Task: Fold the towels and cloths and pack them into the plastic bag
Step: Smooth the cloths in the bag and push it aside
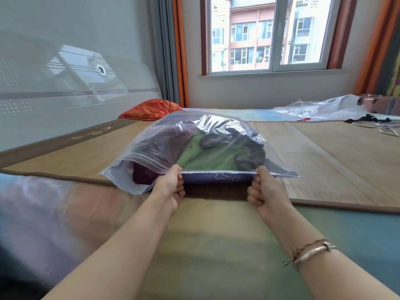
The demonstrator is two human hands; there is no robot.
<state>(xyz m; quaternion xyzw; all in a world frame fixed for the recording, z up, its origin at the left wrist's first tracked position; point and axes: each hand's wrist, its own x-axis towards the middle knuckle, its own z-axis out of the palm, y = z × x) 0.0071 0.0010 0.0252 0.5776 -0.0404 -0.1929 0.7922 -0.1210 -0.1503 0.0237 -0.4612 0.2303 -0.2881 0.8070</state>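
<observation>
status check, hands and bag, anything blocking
Left hand and right hand both pinch the plastic bag at its near edge. Green cloth and dark cloths inside. Nothing in the way.

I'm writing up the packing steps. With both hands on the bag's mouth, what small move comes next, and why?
Probably press the zip strip shut. The left hand and right hand pinch the open edge of the clear plastic zip bag, and the green cloth and dark cloths already lie inside.

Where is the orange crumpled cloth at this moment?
In the head view the orange crumpled cloth lies at the far left, by the grey headboard and curtain, beyond the clear plastic bag held by both hands.
</observation>
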